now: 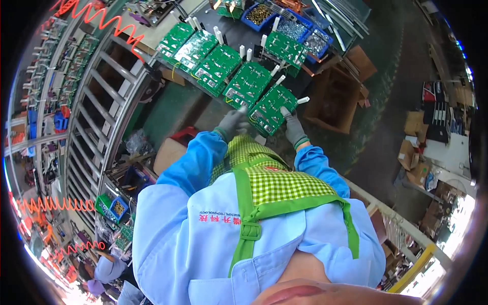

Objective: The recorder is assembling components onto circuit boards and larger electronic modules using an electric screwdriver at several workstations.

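My right hand (295, 131), in a grey glove, grips the right edge of a green circuit board (274, 109), thumb on its upper face. Solder joints cover this face, and a white post sticks out beyond each of two corners. My left hand (234, 123), also gloved in grey, is beside the board's lower left corner. Its fingers look apart, slightly blurred; whether they touch the board I cannot tell. Close to its fingertips is a second green circuit board (247, 84) with white posts.
More circuit boards (218, 68) line the dark bench edge, with another board (285, 49) farther back. Behind are blue bins (259, 15) of small metal parts. An open cardboard box (333, 99) stands right of the bench. A metal roller conveyor (96, 109) runs along the left, near a coiled red hose (109, 23).
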A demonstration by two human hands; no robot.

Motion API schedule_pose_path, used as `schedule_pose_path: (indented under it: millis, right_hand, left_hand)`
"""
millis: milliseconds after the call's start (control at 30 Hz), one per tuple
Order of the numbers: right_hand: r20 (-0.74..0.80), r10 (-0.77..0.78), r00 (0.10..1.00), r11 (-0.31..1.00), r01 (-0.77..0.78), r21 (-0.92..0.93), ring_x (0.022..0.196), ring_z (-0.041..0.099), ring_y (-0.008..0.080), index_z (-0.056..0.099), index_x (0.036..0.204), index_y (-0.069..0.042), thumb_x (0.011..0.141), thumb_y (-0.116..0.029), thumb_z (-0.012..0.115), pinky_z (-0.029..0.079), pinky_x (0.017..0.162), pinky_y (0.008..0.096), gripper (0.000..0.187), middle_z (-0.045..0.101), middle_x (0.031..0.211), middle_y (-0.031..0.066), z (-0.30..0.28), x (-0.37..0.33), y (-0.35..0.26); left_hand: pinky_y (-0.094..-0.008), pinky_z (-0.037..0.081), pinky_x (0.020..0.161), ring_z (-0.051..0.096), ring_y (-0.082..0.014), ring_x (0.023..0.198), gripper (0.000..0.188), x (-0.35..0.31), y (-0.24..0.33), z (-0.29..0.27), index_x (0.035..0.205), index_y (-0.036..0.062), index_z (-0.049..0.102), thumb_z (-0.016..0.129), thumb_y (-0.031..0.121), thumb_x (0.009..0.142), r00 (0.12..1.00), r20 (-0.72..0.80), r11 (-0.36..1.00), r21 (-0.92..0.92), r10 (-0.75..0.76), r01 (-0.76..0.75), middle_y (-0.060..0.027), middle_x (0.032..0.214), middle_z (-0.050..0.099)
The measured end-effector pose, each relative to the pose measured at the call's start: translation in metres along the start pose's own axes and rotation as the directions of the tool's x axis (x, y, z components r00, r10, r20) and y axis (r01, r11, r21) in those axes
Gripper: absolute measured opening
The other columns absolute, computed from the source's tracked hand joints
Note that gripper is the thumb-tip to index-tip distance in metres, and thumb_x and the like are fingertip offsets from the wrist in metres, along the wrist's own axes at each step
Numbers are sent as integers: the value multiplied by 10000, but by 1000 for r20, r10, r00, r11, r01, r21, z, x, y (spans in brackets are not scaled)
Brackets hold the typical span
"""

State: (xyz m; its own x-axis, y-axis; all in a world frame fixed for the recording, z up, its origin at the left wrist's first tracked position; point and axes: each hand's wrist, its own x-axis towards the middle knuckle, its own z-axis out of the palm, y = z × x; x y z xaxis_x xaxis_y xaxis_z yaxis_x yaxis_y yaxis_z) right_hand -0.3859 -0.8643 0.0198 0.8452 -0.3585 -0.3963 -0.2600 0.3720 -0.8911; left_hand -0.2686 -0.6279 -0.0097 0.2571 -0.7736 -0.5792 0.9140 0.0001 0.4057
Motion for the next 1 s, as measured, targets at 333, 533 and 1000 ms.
schedule_pose_path:
  millis: [333,533,1000]
  right_hand:
    - [9,205,979,907,-194,375,1006,557,170,456,1284,-145,801,-150,705,484,833,325,544,565,1154,23,2,22,-4]
    - [-42,88,995,938,-69,340,1029,549,177,443,1287,-130,823,-146,692,485,849,329,527,560,1166,38,6,14,-7]
    - [-200,135,970,988,-148,-51,1156,483,219,356,1370,-15,894,-176,564,356,1012,326,545,480,1311,118,-10,-6,-19]
  left_hand:
    - [-257,437,538,563,-105,661,233,25,39,27,1110,120,566,564,248,915,716,-526,886,212,459,-412,18,865,616]
    - [-252,427,547,547,-109,640,237,8,60,54,1109,190,568,562,323,912,786,-541,945,282,300,-166,31,845,619]
    - [-370,487,800,634,-285,925,377,82,348,123,1110,30,598,590,313,861,849,349,-242,932,395,-271,-176,965,652]
